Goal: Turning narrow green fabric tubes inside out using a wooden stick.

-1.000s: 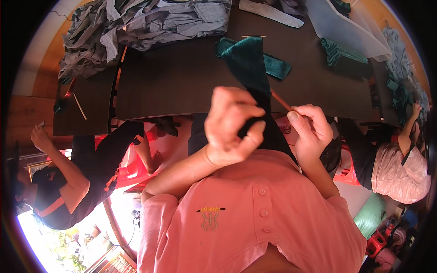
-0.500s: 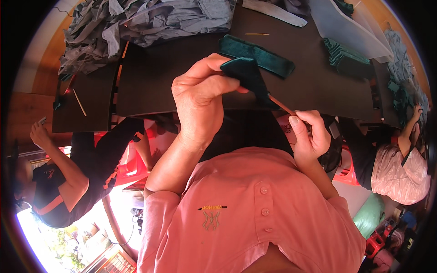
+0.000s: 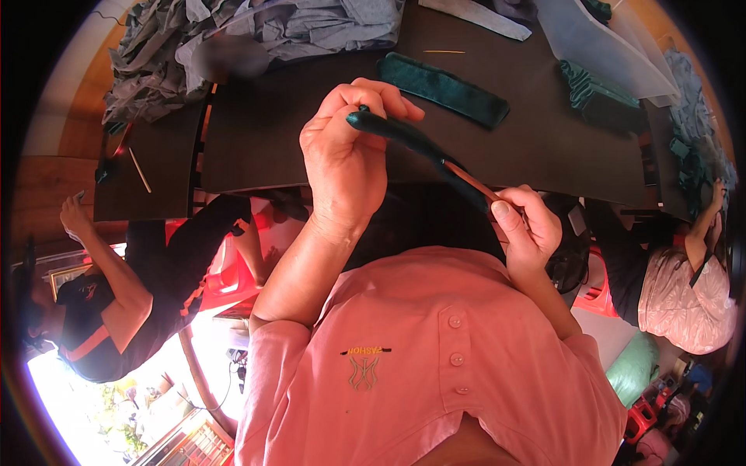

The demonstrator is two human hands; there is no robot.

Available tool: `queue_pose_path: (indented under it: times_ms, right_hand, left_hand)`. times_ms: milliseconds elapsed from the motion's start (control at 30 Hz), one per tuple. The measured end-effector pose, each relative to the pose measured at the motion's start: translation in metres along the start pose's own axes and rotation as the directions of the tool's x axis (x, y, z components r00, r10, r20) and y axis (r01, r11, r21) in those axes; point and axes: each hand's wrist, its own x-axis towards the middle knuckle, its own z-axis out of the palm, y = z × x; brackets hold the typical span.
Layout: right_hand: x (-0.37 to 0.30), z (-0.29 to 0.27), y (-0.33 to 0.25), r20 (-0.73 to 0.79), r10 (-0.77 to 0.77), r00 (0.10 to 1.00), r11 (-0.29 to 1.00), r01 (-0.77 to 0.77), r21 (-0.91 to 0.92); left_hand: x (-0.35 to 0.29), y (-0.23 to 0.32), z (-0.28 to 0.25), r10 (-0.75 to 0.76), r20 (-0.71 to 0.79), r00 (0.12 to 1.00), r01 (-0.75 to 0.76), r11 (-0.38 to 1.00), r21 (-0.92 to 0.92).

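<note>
Over the table's near edge, my left hand (image 3: 346, 155) is closed round the far end of a dark green velvet fabric strip (image 3: 404, 137). The strip slants down toward my right hand (image 3: 530, 233), looking narrow and rolled edge-on. Between thumb and fingers, my right hand pinches a thin brown stick (image 3: 478, 183). The stick's far tip meets the strip, but whether it goes inside the fabric I cannot tell. Part of the strip hangs below the stick, close to my right fingers. Beyond my hands, a flat green velvet band (image 3: 444, 89) lies on the dark table (image 3: 272, 116).
Grey fabric (image 3: 326, 35) is heaped at the far left. Folded green velvet pieces (image 3: 598, 97) sit on the right beside a translucent plastic bin (image 3: 614, 46). A thin stick (image 3: 140, 171) lies on the left table. Co-workers sit on both sides, one arm (image 3: 109, 256) raised at left.
The green strip has turned from a broad, pointed flap to a narrow length and now reaches nearer my right hand. My left fingers have shifted round its end.
</note>
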Motion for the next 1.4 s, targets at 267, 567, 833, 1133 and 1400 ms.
queue_pose_path:
  times_ms: [267,567,833,1133,1400]
  right_hand:
    - [0.006,0.004,-0.006,0.104,0.147,0.984,0.986,-0.155,0.069]
    - [0.005,0.004,-0.005,0.094,0.079,0.992,0.996,-0.083,0.043]
    - [0.008,0.001,-0.003,0.049,-0.116,0.992,0.991,0.119,-0.063]
    - [0.006,0.002,-0.005,0.041,-0.118,0.992,0.989,0.121,-0.084]
    - [0.002,0.000,-0.005,0.031,-0.152,0.988,0.981,0.155,-0.115]
  left_hand:
    - [-0.005,-0.006,0.007,0.027,-0.016,1.000,-0.025,0.996,0.091]
    - [-0.009,-0.011,0.004,0.124,0.037,0.992,-0.130,0.955,0.268]
    - [-0.022,0.046,0.003,0.258,-0.043,0.965,-0.178,0.767,0.617]
    - [-0.018,0.051,-0.004,0.007,0.208,0.978,-0.103,0.885,0.455]
    - [-0.020,0.038,-0.012,0.035,0.223,0.974,-0.123,0.911,0.394]
